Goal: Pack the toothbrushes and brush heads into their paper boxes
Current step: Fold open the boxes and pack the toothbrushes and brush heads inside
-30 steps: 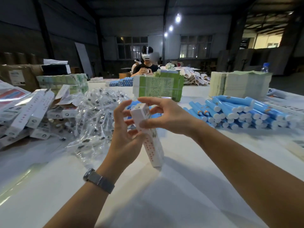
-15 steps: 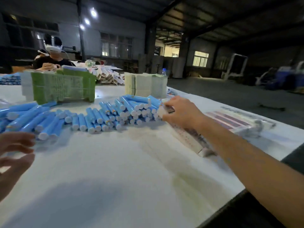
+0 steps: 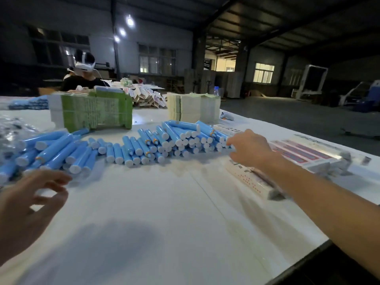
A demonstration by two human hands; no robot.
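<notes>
Reaching across the white table, the right hand hangs palm-down with fingers loosely curled and holding nothing, its fingertips at the right end of the heap of blue toothbrush handles. A packed paper box lies flat beneath that forearm. The left hand hovers spread and empty, just nearer than the heap's left end.

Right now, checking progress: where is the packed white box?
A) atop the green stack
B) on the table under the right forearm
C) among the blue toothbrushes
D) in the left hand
B: the box lies flat on the table beneath the right forearm, and the left hand holds nothing.
</notes>
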